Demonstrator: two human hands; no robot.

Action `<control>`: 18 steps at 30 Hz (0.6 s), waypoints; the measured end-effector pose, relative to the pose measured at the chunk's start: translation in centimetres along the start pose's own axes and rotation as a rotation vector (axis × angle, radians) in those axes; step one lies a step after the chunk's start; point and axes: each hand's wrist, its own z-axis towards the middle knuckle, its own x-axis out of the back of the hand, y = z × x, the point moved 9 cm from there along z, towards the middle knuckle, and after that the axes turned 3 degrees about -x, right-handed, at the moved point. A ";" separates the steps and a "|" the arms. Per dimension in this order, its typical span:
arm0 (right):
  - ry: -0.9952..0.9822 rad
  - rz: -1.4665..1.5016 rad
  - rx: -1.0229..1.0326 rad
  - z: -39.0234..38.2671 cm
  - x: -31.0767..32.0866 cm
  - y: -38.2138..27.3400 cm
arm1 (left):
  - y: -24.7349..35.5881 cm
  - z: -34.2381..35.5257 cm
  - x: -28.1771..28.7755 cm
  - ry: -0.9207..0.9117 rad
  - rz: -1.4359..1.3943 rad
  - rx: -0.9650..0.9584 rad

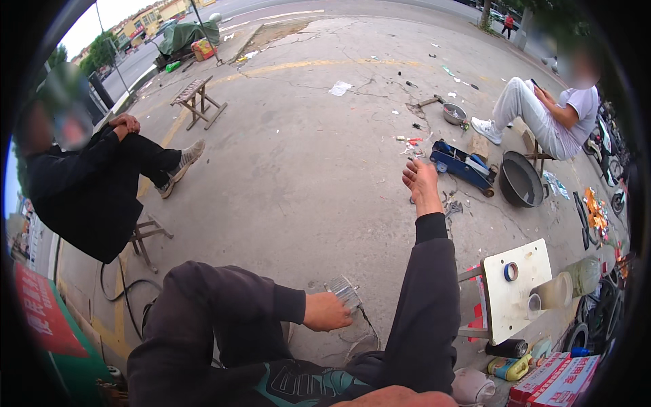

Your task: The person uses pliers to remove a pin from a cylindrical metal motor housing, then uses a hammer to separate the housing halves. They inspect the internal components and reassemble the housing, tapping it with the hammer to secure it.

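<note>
My left hand is low in the middle, closed on the near edge of a ribbed, silvery, see-through object. A thin dark cord runs down from that object; its exact kind is unclear. My right arm stretches forward, and my right hand is raised over the pavement with its fingers apart. Just beyond the right hand, to its right, stands a blue floor jack. Metal tools lie on the ground beside the right wrist.
A person in black sits at left, near a folding stool. At right, a person in white sits behind a black basin. A white-topped stool with a tape roll and cups stands near my right, boxes below.
</note>
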 end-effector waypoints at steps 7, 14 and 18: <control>-0.027 -0.049 -0.036 -0.6 1.1 1.2 | -1.2 -0.9 -0.8 -0.165 -0.067 0.072; -0.021 -0.311 -0.134 -0.4 3.9 6.1 | -1.2 -1.5 -0.7 -0.161 -0.080 0.050; -0.017 -0.527 -0.205 1.2 6.7 10.0 | -1.4 -1.9 -0.9 -0.179 -0.096 0.062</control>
